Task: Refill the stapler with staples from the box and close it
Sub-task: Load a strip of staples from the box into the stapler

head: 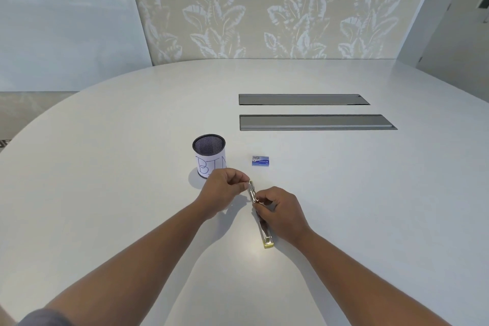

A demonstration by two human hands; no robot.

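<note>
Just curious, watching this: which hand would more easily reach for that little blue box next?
Probably the left hand. Its fingers only pinch the far tip of the opened stapler, nearer the staple box, while the right hand grips the stapler's middle, steadying it on the table.

Table (105,140): white, rounded edge, smooth top with soft glare near the front. Two grey recessed hatches, far one (303,99) and near one (317,122), long, parallel, set flush in the top right of centre. Back wall (264,8): beige covering with pale leaf pattern. Left: frosted pale panel (66,13). Right: plain grey wall (455,21). Floor (23,111): patterned strip, lower left. Light: even, diffuse.
</note>
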